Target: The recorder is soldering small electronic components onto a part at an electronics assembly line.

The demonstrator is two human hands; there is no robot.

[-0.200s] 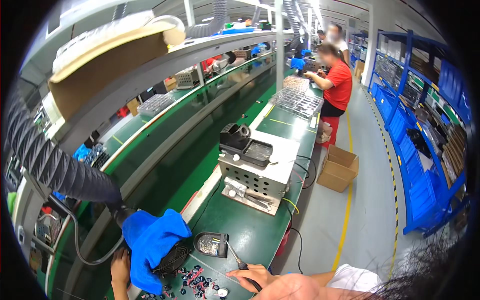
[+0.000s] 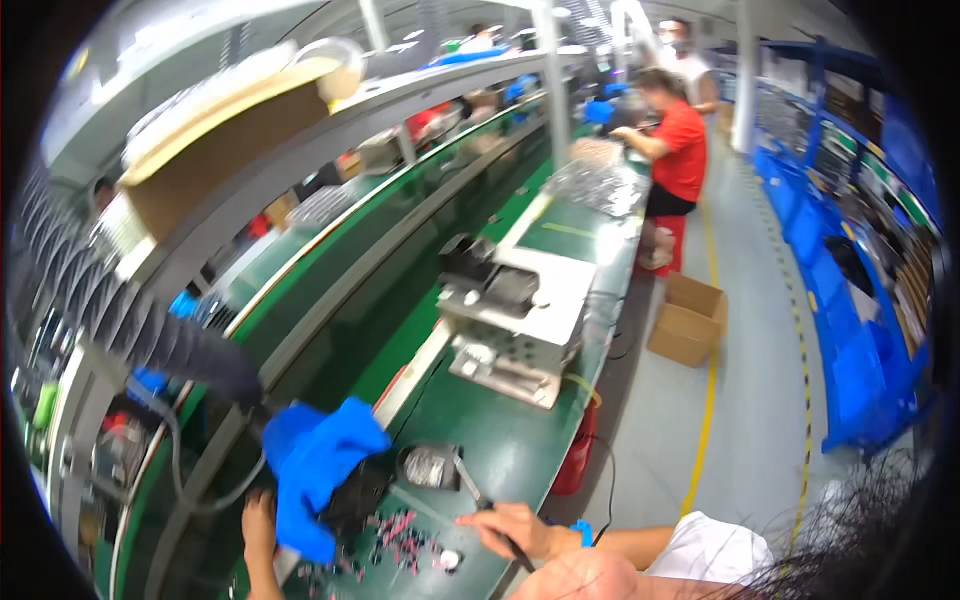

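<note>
My right hand (image 2: pixel 512 528) is closed round the handle of a soldering iron (image 2: pixel 481 497), its tip pointing up and left beside a small black tray (image 2: pixel 430 467) of pale metallic bits. My left hand (image 2: pixel 258 520) is at the bench's left side, just left of a bright blue cloth (image 2: pixel 325 470). Blur and angle hide how its fingers are bent. The cloth drapes over a dark object (image 2: pixel 358 497) with a grille-like face. Between my hands lie several small black parts with pinkish-red leads (image 2: pixel 395 540) and a white round piece (image 2: pixel 450 560).
A perforated metal box (image 2: pixel 515 335) stands farther along the green bench, a black holder on top. A ribbed grey hose (image 2: pixel 150 330) hangs at left beside the green conveyor (image 2: pixel 360 340). A cardboard box (image 2: pixel 690 318) and a seated co-worker in red (image 2: pixel 682 150) are at right.
The view has shifted and blurred, so the bench things sit slightly differently in the picture. A blue wristband now shows on my right wrist. The soldering iron stays in my right hand.
</note>
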